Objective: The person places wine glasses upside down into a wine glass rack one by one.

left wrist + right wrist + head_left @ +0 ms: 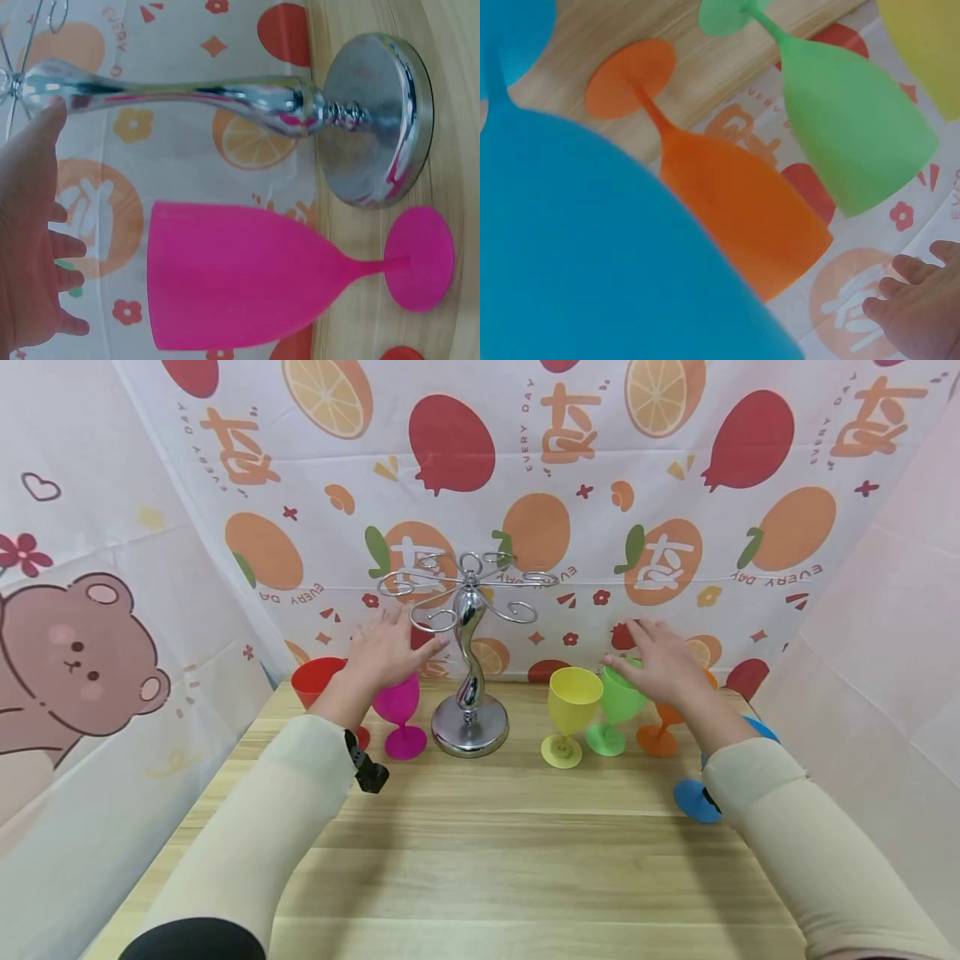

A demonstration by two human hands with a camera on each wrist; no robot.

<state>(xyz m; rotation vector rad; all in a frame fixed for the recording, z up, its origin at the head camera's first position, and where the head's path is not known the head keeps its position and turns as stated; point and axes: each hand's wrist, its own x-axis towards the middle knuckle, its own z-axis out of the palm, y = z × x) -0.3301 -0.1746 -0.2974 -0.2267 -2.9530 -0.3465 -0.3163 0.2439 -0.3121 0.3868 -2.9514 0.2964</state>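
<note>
My left hand [386, 647] is spread above the magenta goblet [399, 702], its thumb pointing toward the chrome stand [470, 727] with curled wire arms. In the left wrist view the magenta goblet [232, 277] stands beside the round base of the stand. A red goblet [317, 677] is partly hidden behind my left forearm. My right hand [656, 662] hovers with fingers extended over the green goblet [621, 697] and the orange goblet [660, 739]. Left of these stands a yellow goblet [573, 702]. Below my right wrist is a blue goblet [696, 802], mostly covered by the sleeve. Neither hand holds anything.
All the goblets and the stand are upright on a wooden table [525, 860]. Fruit-printed cloth [487, 468] hangs right behind its back edge. More cloth, one side with a bear [82, 660], closes in the left and right.
</note>
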